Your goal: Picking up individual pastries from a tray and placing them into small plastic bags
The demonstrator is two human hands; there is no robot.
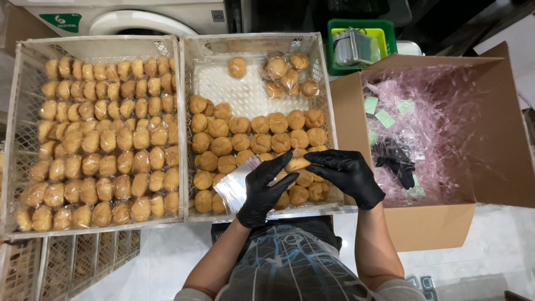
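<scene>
Gloves, black ones, cover both hands at the near edge of the right-hand crate (329,111). The left hand (262,192) pinches a small clear plastic bag (237,183) between thumb and fingers; the bag's long axis runs diagonally, its upper end up and to the right toward the pastries, its lower corner down and left toward the person. The right hand (348,174) is closed around one golden round pastry (296,163), held just above the crate's front rows and lying roughly crosswise, its longer side running left to right, just beside the upper end of the bag. Whether that end of the bag is open cannot be told. Judging by how things lie, the bagging looks well advanced but unfinished: the left-hand crate (16,122) is packed full of pastries that appear individually wrapped, a small cluster of wrapped pastries (287,75) and one single piece (237,67) sit at the far end of the right-hand crate, and several rows of bare pastries (251,139) remain in its near half. A cardboard box (429,223) to the right holds a heap of pinkish clear bags (429,122). A green and yellow tub (362,42) stands beyond it.
</scene>
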